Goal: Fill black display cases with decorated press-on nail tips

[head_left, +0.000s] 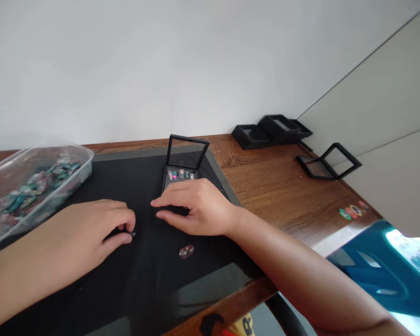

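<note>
My left hand [101,228] is over the black mat, thumb and index finger pinched on a small dark piece [133,234]; only its tip shows, so its kind cannot be made out. Thumb and fingers apart, my right hand [192,207] hovers with nothing visible between them. Just behind it stands an open black-framed display case [187,151] with a clear lid raised. Several small colourful pieces [181,174] lie in a row inside; my right hand hides the case's front. An oval, see-through pinkish piece [186,252] rests on the mat below my right hand.
A clear plastic tub [91,156] of shiny green and pink pieces stands at left. Black cases [252,136] are piled by the wall, and another open case [318,168] is at right. Colourful round items [350,212] lie near the table's right edge, beside a blue plastic object [381,266].
</note>
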`<state>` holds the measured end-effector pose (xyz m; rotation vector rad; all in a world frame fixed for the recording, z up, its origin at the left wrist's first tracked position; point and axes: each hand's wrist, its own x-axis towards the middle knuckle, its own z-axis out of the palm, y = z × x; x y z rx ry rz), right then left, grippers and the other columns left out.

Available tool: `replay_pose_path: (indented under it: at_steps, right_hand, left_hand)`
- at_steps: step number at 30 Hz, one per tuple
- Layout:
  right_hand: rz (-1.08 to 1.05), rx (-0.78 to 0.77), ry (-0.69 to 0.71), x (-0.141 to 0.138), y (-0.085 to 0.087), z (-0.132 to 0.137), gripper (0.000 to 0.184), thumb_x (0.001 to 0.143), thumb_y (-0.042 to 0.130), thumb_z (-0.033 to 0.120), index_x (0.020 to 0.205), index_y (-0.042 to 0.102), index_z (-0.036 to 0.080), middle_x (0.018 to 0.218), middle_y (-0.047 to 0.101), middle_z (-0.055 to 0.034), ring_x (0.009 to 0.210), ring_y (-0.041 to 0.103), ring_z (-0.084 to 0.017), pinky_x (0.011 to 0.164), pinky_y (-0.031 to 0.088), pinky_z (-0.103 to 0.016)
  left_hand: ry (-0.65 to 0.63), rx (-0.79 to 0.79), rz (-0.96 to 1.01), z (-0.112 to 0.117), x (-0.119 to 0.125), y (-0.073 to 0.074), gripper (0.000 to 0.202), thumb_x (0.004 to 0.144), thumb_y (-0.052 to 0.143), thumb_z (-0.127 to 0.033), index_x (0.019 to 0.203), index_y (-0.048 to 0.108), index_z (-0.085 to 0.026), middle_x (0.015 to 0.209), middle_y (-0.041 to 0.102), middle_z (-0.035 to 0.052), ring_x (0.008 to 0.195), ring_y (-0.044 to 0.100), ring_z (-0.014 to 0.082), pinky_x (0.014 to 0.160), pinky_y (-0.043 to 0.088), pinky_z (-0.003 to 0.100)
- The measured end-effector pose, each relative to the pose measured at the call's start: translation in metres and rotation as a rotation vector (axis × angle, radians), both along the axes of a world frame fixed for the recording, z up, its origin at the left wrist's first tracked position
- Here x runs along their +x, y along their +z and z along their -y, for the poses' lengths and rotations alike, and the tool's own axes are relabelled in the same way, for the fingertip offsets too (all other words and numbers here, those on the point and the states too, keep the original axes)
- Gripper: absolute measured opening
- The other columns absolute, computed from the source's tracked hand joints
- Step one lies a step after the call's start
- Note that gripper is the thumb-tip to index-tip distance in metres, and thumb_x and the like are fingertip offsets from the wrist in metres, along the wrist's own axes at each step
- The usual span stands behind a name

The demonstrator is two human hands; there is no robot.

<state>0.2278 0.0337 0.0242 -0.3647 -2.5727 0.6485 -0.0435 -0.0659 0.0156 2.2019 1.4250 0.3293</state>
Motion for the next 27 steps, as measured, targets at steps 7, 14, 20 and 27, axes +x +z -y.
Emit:
replay_pose_path:
  at_steps: [7, 14, 20, 27]
  right_hand:
    - [0.02, -0.013, 0.035, 0.0, -0.001, 0.001, 0.019, 0.107, 0.07, 0.026, 0.117, 0.083, 0.016, 0.105, 0.087, -0.0056, 0.087, 0.079, -0.015, 0.073, 0.059, -0.028]
    - [0.074, -0.035, 0.04, 0.0, -0.002, 0.001, 0.021, 0.108, 0.07, 0.029, 0.12, 0.083, 0.017, 0.109, 0.087, -0.006, 0.091, 0.08, -0.016, 0.076, 0.061, -0.029]
    - [0.078, -0.012, 0.044, 0.0, -0.002, 0.002, 0.02, 0.107, 0.07, 0.028, 0.119, 0.083, 0.017, 0.106, 0.087, -0.005, 0.088, 0.079, -0.016, 0.074, 0.057, -0.03]
    - [0.125, -0.014, 0.052, -0.001, -0.002, 0.001, 0.02, 0.108, 0.069, 0.028, 0.119, 0.082, 0.018, 0.105, 0.087, -0.0037, 0.086, 0.078, -0.015, 0.073, 0.054, -0.03]
  left_hand:
    - [-0.004, 0.089, -0.013, 0.002, 0.007, -0.003, 0.027, 0.1, 0.053, -0.036, 0.088, 0.076, -0.028, 0.086, 0.077, 0.0029, 0.077, 0.075, 0.0249, 0.069, 0.049, 0.037]
    - [-0.034, 0.232, -0.155, 0.007, 0.015, -0.007, 0.039, 0.106, 0.039, -0.03, 0.089, 0.074, -0.024, 0.083, 0.076, 0.0058, 0.071, 0.075, 0.0272, 0.063, 0.048, 0.039]
    - [-0.047, 0.314, -0.179, 0.006, 0.021, -0.004, 0.046, 0.103, 0.032, -0.023, 0.082, 0.073, -0.024, 0.075, 0.075, 0.0066, 0.063, 0.073, 0.0258, 0.06, 0.047, 0.039]
    - [0.027, 0.181, 0.066, 0.004, 0.008, 0.0, 0.023, 0.1, 0.061, -0.042, 0.092, 0.078, -0.03, 0.087, 0.079, 0.003, 0.072, 0.075, 0.0246, 0.064, 0.05, 0.036]
